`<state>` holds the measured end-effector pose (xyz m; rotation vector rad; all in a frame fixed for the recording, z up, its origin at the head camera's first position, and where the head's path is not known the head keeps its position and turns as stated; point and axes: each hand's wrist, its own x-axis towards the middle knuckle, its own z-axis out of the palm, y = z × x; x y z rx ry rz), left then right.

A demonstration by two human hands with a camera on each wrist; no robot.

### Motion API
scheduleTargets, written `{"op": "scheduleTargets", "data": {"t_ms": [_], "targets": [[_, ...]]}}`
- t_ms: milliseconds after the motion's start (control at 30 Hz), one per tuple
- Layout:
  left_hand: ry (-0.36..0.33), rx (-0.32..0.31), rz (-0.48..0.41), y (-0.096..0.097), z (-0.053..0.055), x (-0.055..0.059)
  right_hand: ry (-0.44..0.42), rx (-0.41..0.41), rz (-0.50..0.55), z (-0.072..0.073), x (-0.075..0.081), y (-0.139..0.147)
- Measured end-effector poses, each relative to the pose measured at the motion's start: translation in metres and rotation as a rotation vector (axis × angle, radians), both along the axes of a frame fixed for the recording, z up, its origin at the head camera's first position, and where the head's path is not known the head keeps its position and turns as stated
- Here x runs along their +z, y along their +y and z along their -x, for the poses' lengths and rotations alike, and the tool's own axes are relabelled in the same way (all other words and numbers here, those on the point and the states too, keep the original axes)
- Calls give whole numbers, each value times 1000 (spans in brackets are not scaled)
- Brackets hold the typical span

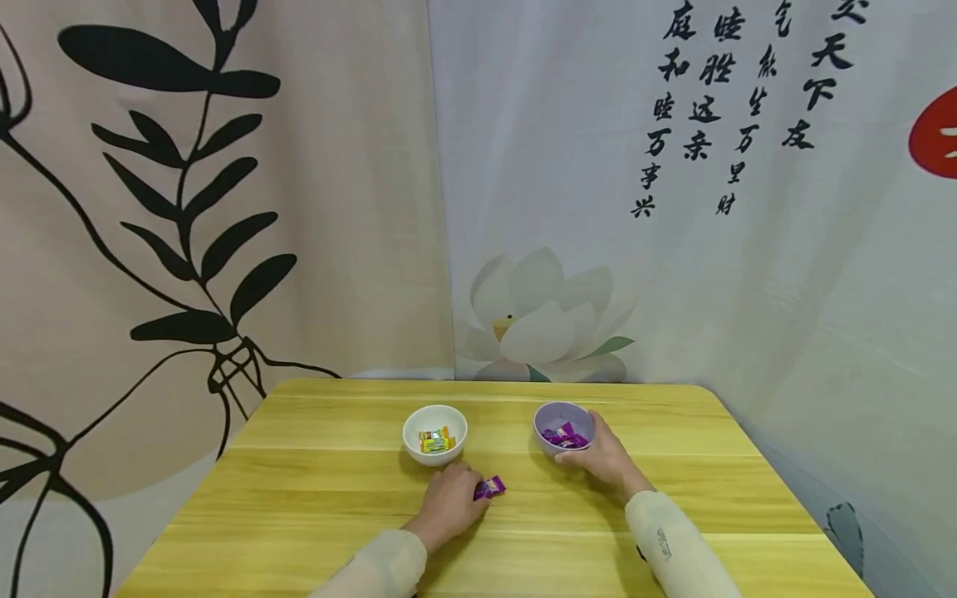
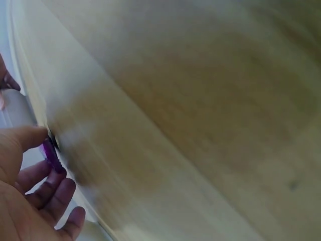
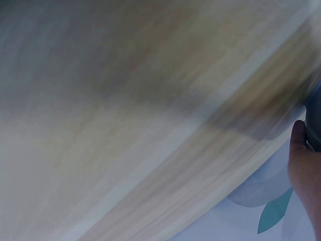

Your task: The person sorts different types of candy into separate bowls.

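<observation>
A purple-wrapped candy (image 1: 489,488) is pinched between the thumb and fingers of my left hand (image 1: 451,501), low over the table in front of the white bowl. In the left wrist view the same candy (image 2: 51,154) shows edge-on between thumb and fingertips. My right hand (image 1: 607,458) grips the purple bowl (image 1: 544,418) at its right side, thumb toward the front. Inside that bowl lie purple-wrapped candies (image 1: 564,435). The right wrist view catches only part of the hand (image 3: 307,168) and the bowl's dark edge.
The white bowl (image 1: 411,447) stands left of the purple one and holds yellow-wrapped candies (image 1: 437,441). Both stand on a light wooden table (image 1: 314,465). Behind the table's far edge hangs a printed cloth (image 1: 359,208) with leaves, a lotus and writing.
</observation>
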<state>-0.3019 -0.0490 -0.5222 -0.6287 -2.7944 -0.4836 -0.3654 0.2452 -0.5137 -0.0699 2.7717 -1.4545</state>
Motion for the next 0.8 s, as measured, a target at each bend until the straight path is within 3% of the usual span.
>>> {"op": "scheduleTargets", "data": {"t_ms": [367,800], "targets": [[10,-16,-63,7,5,9,-5,-9,-2,0,0,-1],[-4,-19,-103,27,20,26,-32,-20,-18,-3,2,-2]]}}
